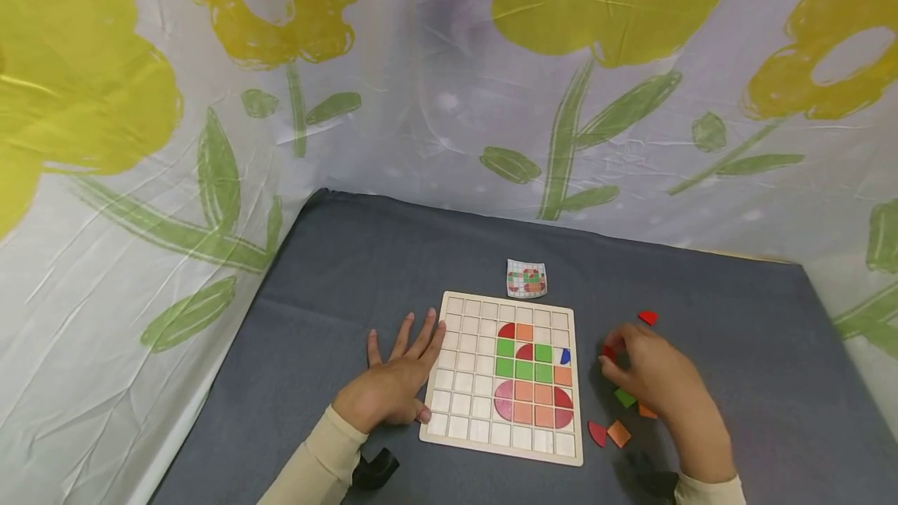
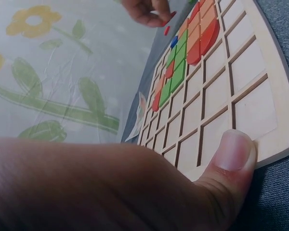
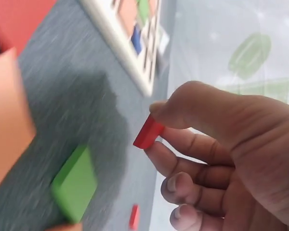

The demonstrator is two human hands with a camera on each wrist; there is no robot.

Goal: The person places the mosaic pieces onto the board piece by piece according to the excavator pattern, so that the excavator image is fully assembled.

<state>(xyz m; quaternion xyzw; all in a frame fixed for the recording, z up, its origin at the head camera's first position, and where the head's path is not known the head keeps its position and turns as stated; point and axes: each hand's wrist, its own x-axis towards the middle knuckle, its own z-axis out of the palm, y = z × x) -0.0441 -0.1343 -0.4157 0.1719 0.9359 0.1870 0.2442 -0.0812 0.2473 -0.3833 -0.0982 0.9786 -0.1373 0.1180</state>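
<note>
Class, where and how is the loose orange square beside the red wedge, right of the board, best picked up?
Probably pinch opposite edges from above: the orange square lies flat, its straight sides parallel, the red wedge close on its left.

Board (image 1: 461, 404) lies on table (image 1: 337, 279), fitted pieces (image 1: 524, 370) in its right-hand part, card (image 1: 526, 279) just behind. Left hand (image 1: 394, 383) rests on the board's left edge. To its right lie loose pieces (image 1: 619, 433), right hand (image 1: 658, 372) above some, held piece (image 3: 148, 133) between its fingers.
</note>
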